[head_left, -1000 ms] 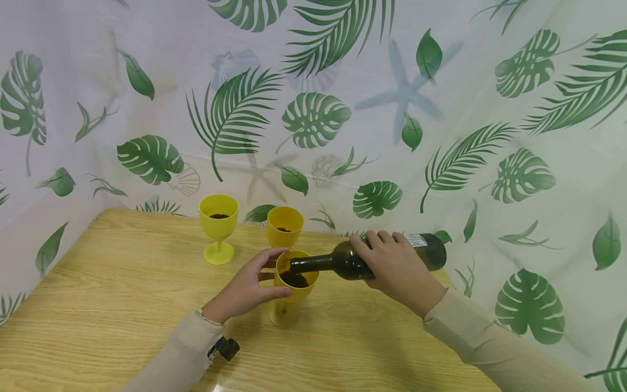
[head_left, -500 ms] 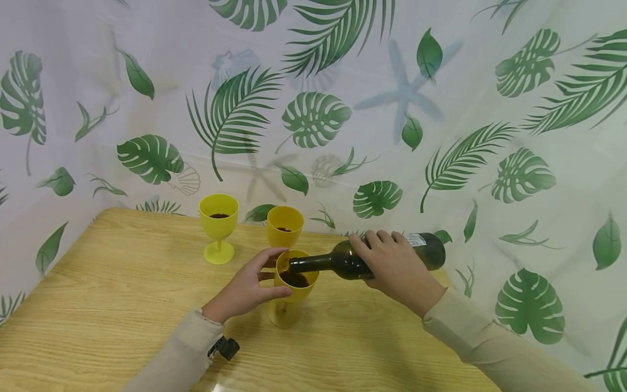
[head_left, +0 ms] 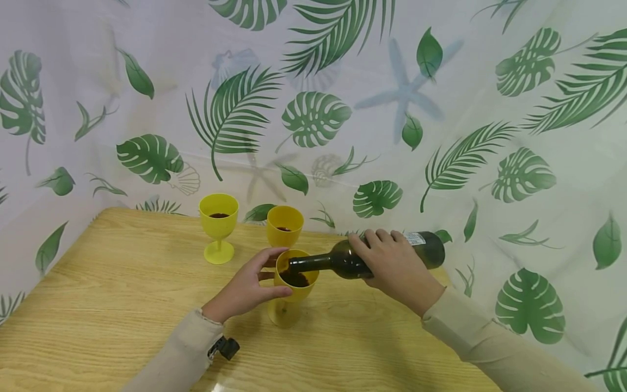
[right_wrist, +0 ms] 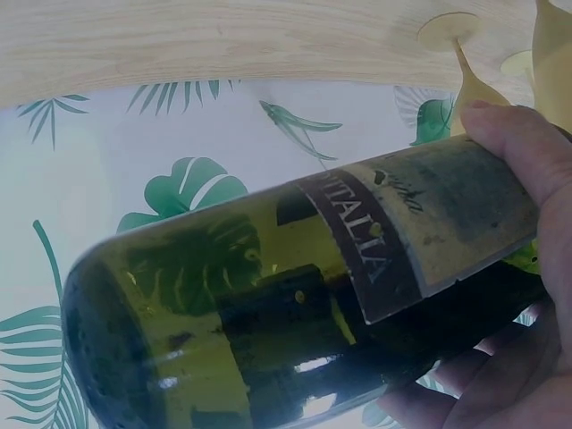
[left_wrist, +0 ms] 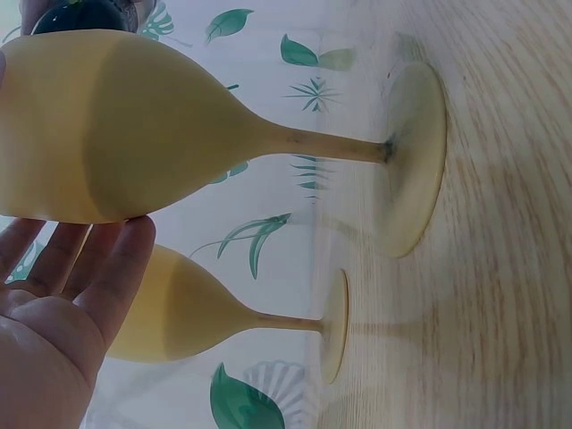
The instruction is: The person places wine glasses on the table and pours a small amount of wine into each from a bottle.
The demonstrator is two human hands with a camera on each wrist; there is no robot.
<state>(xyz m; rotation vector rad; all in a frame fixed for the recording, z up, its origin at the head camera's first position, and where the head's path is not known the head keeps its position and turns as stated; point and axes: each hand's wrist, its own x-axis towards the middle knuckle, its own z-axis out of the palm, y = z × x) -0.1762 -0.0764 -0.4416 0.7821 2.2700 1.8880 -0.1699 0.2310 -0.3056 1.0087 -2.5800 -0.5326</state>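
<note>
Barely anything shifts across the last second: your right hand (head_left: 397,264) keeps its grip wrapped round the dark green bottle (head_left: 352,260), held almost level with its mouth over the near yellow goblet (head_left: 295,283). Your left hand (head_left: 245,291) stays curled round that goblet's bowl, steadying it on the counter (head_left: 98,305). Dark liquid sits low in the bowl, so the pour looks slow and unfinished. Two more goblets (head_left: 219,226) stand behind.

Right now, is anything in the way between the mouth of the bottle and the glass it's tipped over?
Nothing visible. The bottle, gripped by the right hand, has its mouth over the rim of the nearest glass; the left hand holds the bowl from the side.
</note>
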